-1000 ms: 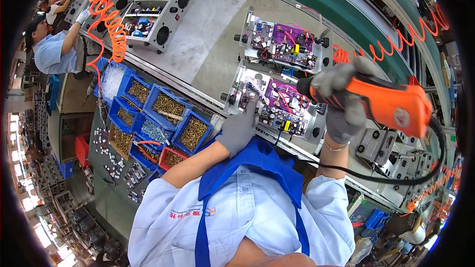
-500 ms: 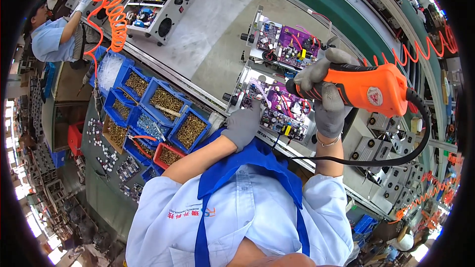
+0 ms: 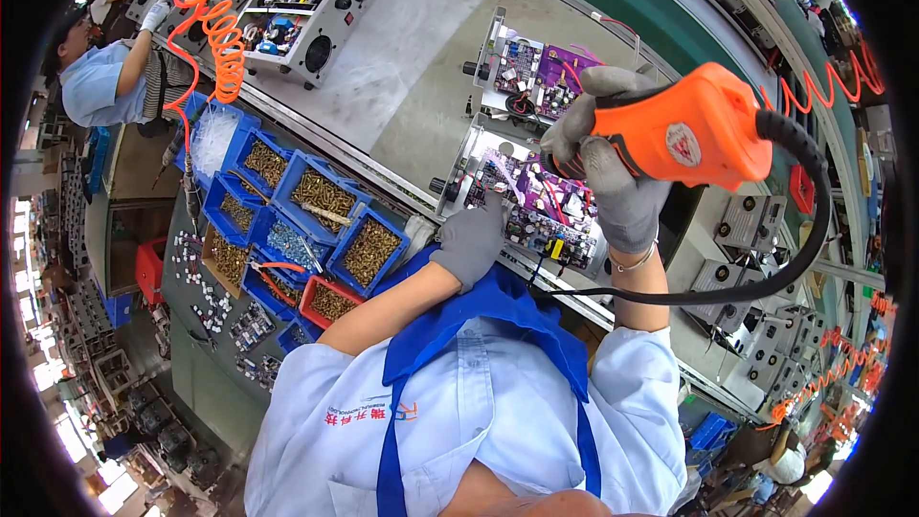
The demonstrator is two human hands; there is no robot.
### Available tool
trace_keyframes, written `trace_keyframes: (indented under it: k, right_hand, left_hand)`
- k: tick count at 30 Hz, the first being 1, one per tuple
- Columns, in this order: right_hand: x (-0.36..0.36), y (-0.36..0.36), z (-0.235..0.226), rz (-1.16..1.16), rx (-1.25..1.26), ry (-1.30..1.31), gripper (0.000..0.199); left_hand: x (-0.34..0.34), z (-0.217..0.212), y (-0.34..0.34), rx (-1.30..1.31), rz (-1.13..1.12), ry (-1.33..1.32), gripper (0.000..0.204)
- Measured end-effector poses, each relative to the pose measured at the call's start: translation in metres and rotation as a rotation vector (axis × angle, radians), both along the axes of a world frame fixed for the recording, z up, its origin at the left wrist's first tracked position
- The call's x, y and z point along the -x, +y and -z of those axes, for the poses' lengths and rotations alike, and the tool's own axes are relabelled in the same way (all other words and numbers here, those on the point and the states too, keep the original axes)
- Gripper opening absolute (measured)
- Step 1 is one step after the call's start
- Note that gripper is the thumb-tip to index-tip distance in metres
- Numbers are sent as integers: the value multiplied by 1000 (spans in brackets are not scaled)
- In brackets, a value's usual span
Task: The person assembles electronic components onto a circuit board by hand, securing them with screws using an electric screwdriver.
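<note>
Wrapped round the front of an orange electric screwdriver [image 3: 670,129], my gloved right hand [image 3: 613,177] is closed on the tool. The screwdriver's front end points left over a metal chassis with a purple circuit board [image 3: 560,220]; its bit is hidden. A thick black cable curves down from its rear. My gloved left hand [image 3: 471,247] lies at the chassis's near left edge, its index finger reaching onto the board. The other fingers are curled, and anything beneath them is hidden. Beyond this chassis sits a second one with a purple board [image 3: 565,72].
Left of me, blue bins [image 3: 369,247] hold brass screws and other small parts, beside a red bin [image 3: 325,302]. Orange coiled hoses [image 3: 225,48] hang at the upper left. Another person [image 3: 105,81] works there. Finished-looking metal cases [image 3: 321,14] stand on the far-left bench.
My right hand and the screwdriver have shifted left and slightly away from me, the tool's rear tilting upward in view. My left hand stays nearly where it was.
</note>
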State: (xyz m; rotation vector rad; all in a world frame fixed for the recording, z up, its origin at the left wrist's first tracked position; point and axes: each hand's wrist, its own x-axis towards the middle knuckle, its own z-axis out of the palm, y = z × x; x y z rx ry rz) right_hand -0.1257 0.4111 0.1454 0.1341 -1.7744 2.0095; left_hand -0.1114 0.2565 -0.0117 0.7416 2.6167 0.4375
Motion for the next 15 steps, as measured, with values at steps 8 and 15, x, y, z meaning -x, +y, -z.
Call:
trace_keyframes:
  k: [8, 15]
  right_hand:
    - [14, 10, 16, 26, -255, -22, 37]
    - [19, -3, 4, -30, -43, -57, 32]
  left_hand:
    - [1, 7, -2, -9, -1, 30, 39]
    - [3, 11, -4, -64, -62, -7, 37]
